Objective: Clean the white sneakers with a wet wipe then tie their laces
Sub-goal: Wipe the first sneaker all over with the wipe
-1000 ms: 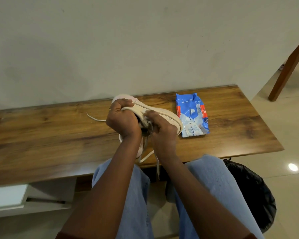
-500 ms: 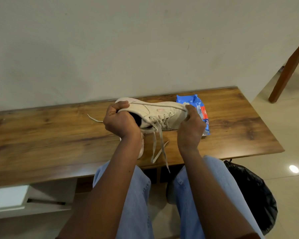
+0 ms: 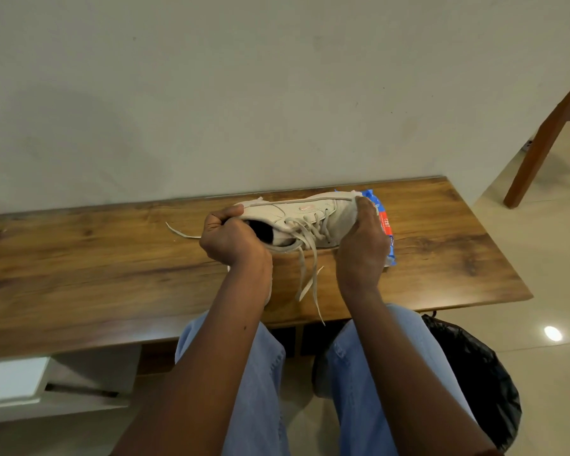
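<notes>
While the wooden desk [image 3: 79, 274] spreads wide beneath both grips, what matters sits between them: one white sneaker [image 3: 313, 213], lifted off the wood and turned so that its laced top faces us and its sole faces the wall. Its long axis runs straight across, from one grip to the other. Our left grip [image 3: 232, 240] is clenched round the heel collar, fingers curled over the rim beside the dark opening. Our right grip [image 3: 359, 248] is wrapped round the toe end. Both are grasping the sneaker, and we can see no wipe in either.

Just behind the right grip, and partly hidden by it, the blue pack of wet wipes [image 3: 388, 225] lies flat on the desk. It is close to the right grip and well apart from the left. If wiping comes next, we judge that the right one should let go of the toe and reach back for a wipe, with the left steadying the heel.

The laces [image 3: 306, 236] are untied. They hang loose below the sneaker, between the two grips, toward the near desk edge. Out to the left of the left grip a stray lace end [image 3: 181, 232] lies on the wood — perhaps the second shoe's, though the forearm hides most of whatever is there.
</notes>
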